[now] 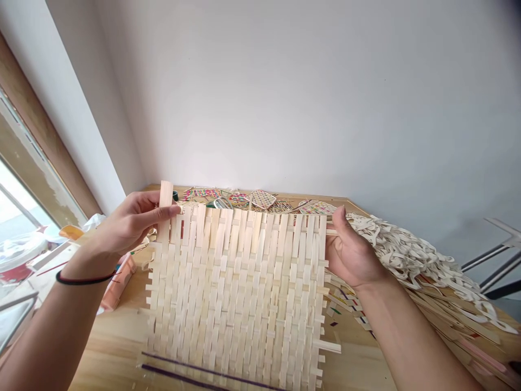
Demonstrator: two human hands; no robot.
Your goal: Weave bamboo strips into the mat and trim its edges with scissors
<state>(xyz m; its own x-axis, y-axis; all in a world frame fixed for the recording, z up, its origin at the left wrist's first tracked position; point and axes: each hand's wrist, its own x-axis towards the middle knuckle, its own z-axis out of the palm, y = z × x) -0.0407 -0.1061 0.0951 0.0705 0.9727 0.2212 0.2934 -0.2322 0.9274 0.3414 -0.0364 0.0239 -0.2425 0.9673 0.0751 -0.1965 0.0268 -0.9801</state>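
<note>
A pale woven mat of flat wood strips is held up in front of me, its lower part over the table. At its upper left corner my left hand pinches a wider strip that sticks up past the top edge. My right hand grips the upper right corner, thumb in front and fingers partly hidden behind the weave. Short strip ends jut out along both sides, one longer end at lower right. Two dark purple strips cross the mat's bottom.
White ribbon-like strips are heaped at the right of the wooden table. Colourful woven pieces lie behind the mat. An orange-pink container stands at left, near a window. Behind the table is a white wall.
</note>
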